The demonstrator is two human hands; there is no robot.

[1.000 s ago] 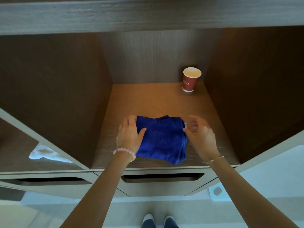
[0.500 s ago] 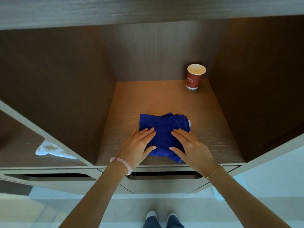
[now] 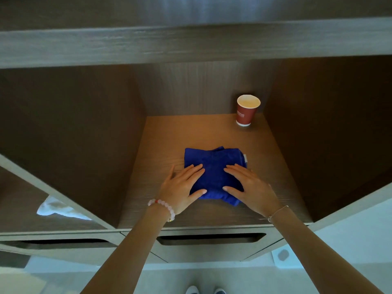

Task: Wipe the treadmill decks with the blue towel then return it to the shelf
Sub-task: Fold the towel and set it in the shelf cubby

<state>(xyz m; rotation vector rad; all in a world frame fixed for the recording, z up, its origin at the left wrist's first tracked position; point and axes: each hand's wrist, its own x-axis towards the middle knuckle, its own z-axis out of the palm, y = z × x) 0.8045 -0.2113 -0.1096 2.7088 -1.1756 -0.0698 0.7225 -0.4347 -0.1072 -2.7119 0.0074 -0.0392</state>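
The folded blue towel (image 3: pixel 214 166) lay on the wooden shelf (image 3: pixel 184 134), nearer the front edge than the back wall and roughly midway between the two side panels. Bare grained board showed on either side of it, more so behind it toward the back edge. The left hand (image 3: pixel 182 187) rested flat with fingers spread, its fingertips on the towel's left part and its heel on the board beside it. The right hand (image 3: pixel 250 187) lay flat too, fingers splayed over the towel's right part; neither hand gripped anything, both simply pressed palm-down on the cloth. The towel looked soft and plush, folded into a rough square with a small white tag at its right edge. A red paper cup (image 3: pixel 246 111) with a white rim stood upright in the back right corner, well apart from the towel. The side panels were dark and matte. In the compartment to the left, a crumpled white cloth (image 3: pixel 57 211) lay near the front edge.
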